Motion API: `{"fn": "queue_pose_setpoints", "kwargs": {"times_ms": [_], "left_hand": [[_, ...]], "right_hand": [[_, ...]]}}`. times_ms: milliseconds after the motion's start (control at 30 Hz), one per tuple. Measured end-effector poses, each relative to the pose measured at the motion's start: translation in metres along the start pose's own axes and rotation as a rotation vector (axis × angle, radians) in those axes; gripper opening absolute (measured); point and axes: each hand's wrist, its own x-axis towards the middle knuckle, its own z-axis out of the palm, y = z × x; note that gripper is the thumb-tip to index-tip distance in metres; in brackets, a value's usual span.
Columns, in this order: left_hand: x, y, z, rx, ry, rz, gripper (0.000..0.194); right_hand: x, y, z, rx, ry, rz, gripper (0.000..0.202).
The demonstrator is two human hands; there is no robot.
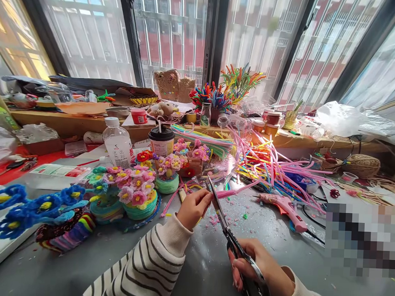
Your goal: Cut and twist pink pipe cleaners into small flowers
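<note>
1. The left hand (195, 207) has thumb and forefinger pinched together beside the upper blades of the scissors; they seem to grip the near end of a pink fuzzy stem (230, 193), though the contact itself is hidden.
2. The right hand (264, 264) is curled through the handles of the scissors (225, 230), fingers partly closed, the blades only slightly apart.
3. The stem's long axis runs rightward and a little away from the left fingertips, crossing the scissors near their tips. The left hand is nearer to it; the blades point away and slightly left. Whether the stem passes between them I cannot tell.
4. Smooth, shiny metal meets soft, plush fibre here. Fine pink clippings (215, 219) dot the smooth grey tabletop (199, 261) just beyond the blades.
5. Right of the scissors lies a pink plastic glue gun (284, 208); left, fluffy, round-petalled flowers (138, 193) rise from a ribbed teal pot (142, 211).
</note>
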Motion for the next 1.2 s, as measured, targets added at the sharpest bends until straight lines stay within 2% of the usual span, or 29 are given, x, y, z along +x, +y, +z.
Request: {"fn": "queue_pose_setpoints", "kwargs": {"times_ms": [267,433,733,933,1200], "left_hand": [[0.000,0.006,-0.002,0.054,0.000,0.037,0.028],[-0.002,0.010,-0.003,0.019,-0.049,0.044,0.027],[-0.003,0.011,-0.001,-0.004,-0.030,0.031,0.027],[-0.002,0.011,0.000,0.053,0.002,0.047,0.026],[0.000,0.009,-0.003,0.202,-0.009,0.152,0.027]], "right_hand": [[-0.002,-0.007,0.002,-0.057,0.043,-0.043,0.044],[-0.003,-0.019,-0.001,-0.055,-0.002,-0.089,0.047],[0.000,-0.007,-0.003,-0.107,0.042,-0.053,0.044],[-0.001,-0.009,-0.003,-0.146,0.031,-0.033,0.042],[0.000,-0.022,-0.005,-0.050,-0.022,-0.077,0.047]]}}
